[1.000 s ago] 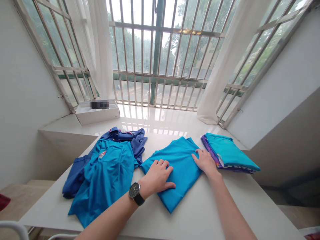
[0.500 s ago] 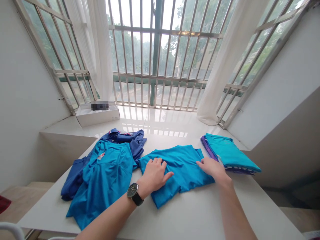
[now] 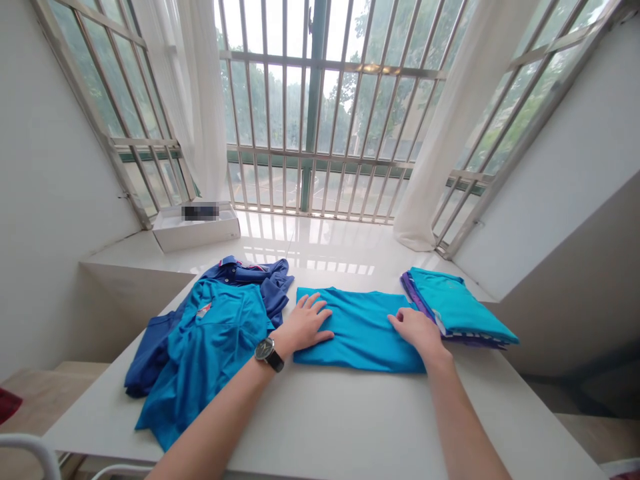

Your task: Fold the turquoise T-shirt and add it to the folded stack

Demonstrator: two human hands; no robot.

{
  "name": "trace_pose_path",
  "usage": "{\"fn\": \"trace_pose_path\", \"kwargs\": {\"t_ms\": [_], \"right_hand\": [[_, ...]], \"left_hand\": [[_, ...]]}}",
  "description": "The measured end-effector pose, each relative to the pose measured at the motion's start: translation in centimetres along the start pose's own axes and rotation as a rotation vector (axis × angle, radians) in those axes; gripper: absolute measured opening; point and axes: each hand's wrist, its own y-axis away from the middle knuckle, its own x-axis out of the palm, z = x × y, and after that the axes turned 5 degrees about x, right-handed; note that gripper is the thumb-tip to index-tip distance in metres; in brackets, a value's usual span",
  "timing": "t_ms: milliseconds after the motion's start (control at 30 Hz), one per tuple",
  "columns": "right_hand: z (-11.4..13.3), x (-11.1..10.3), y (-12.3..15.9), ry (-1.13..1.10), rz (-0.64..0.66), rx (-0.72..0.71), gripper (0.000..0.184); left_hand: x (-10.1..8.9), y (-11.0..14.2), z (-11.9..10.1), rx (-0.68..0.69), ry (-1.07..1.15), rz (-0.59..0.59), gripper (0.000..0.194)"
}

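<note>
Blue cloth (image 3: 365, 340) lies on the tabletop (image 3: 320, 427) between loose shirts (image 3: 225, 333) at left and a stack (image 3: 463, 303) at right, giving your hands room. Your left hand (image 3: 304, 325) spreads its fingers apart over it, likely to steady it; your right hand (image 3: 419, 330) curls at its right end, its grip on cloth impossible to tell. Skewed and rumpled earlier, it now forms a straighter strip.

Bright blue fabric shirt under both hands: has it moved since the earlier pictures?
Yes, the bright blue fabric shirt has turned, from slanting to roughly parallel with the glossy white windowsill.
</note>
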Motion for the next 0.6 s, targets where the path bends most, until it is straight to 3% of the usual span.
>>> {"fn": "trace_pose_path", "kwargs": {"t_ms": [100,233,300,400,500,600], "right_hand": [[0.2,-0.4,0.5,0.000,0.073,-0.037,0.028],[0.5,-0.9,1.6,-0.182,0.459,-0.126,0.021],[0.7,-1.0,2.2,-0.278,0.608,-0.169,0.022],[1.3,-0.8,2.7,-0.316,0.692,-0.232,0.028],[1.8,-0.6,2.6,-0.352,0.636,-0.303,0.028],[1.9,-0.5,2.1,-0.295,0.302,-0.341,0.025]], "left_hand": [[-0.5,0.1,0.4,-0.185,-0.126,-0.024,0.034],[-0.6,0.1,-0.7,-0.405,-0.150,0.086,0.019],[-0.5,0.2,-1.4,-0.460,-0.122,0.149,0.021],[-0.3,0.7,-2.4,-0.457,-0.127,0.160,0.025],[-0.4,1.1,-2.9,-0.416,-0.150,0.143,0.031],[-0.8,1.5,-3.2,-0.383,-0.155,0.139,0.035]]}}
